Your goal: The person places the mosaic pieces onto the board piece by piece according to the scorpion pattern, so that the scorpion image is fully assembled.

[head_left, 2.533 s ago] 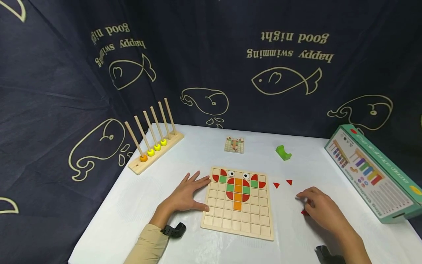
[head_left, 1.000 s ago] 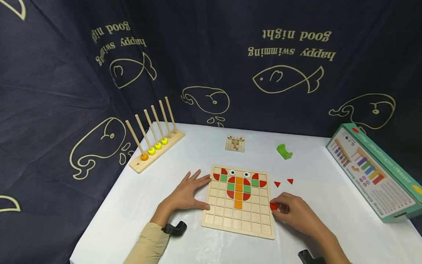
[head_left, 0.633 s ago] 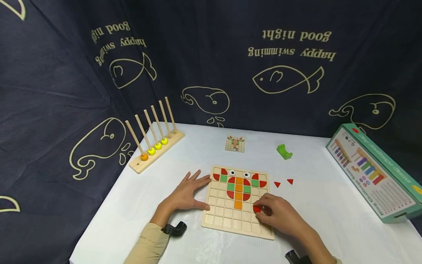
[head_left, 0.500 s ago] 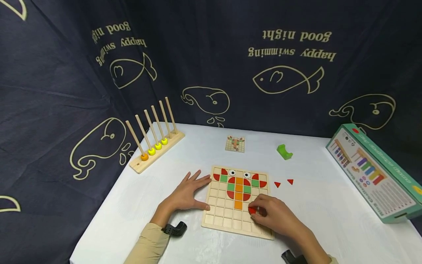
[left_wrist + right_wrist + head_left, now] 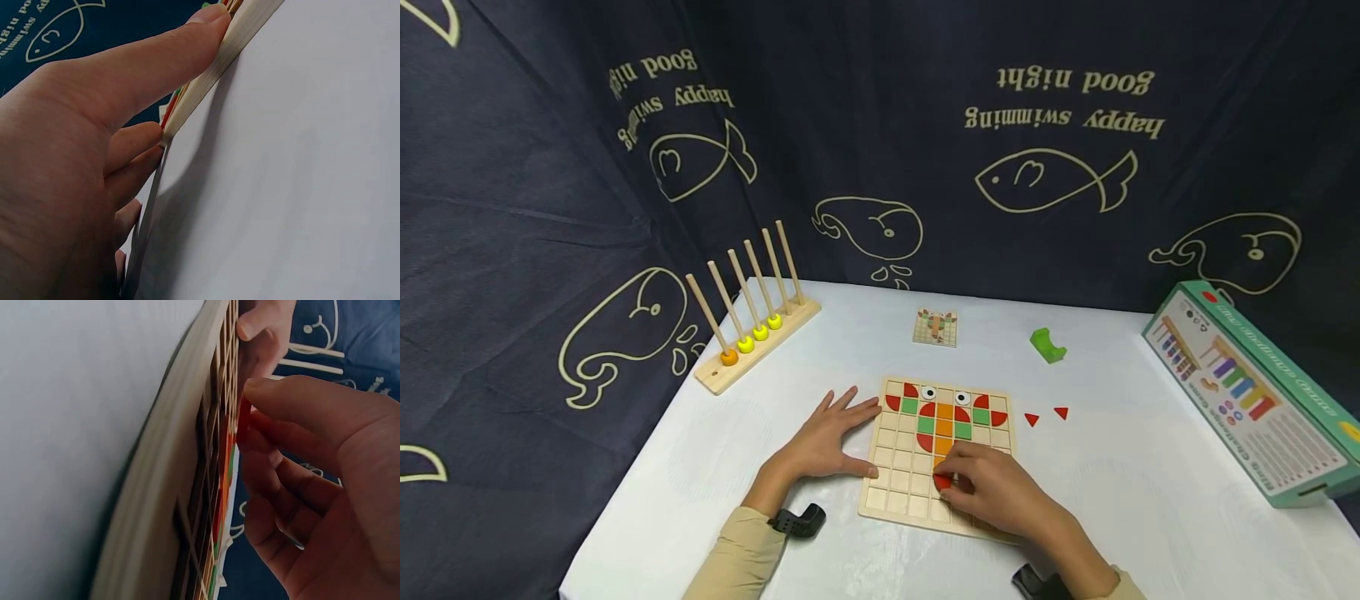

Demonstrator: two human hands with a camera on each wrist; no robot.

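Note:
A wooden grid board (image 5: 906,506) lies on the table, holding red, green and orange tiles and two eye tiles in its far half. My left hand (image 5: 817,446) rests with fingers spread against the board's left edge; in the left wrist view the thumb (image 5: 200,44) presses on the rim. Between thumb and fingertips my right hand (image 5: 1000,487) pinches a red tile (image 5: 942,482), just below the orange column. The right wrist view shows this red tile (image 5: 244,419) on edge, close to the grid. The right hand covers part of the board's near right area.
Two red triangle tiles (image 5: 1032,420) lie right of the board. Behind it are a small pattern card (image 5: 935,327) and a green curved block (image 5: 1047,345). A peg rack (image 5: 756,346) with beads stands at the left, a game box (image 5: 1247,392) at the right.
The right hand picked up the red tile from the table right of the board and carried it leftward over the grid to below the orange column. The left hand stayed in place.

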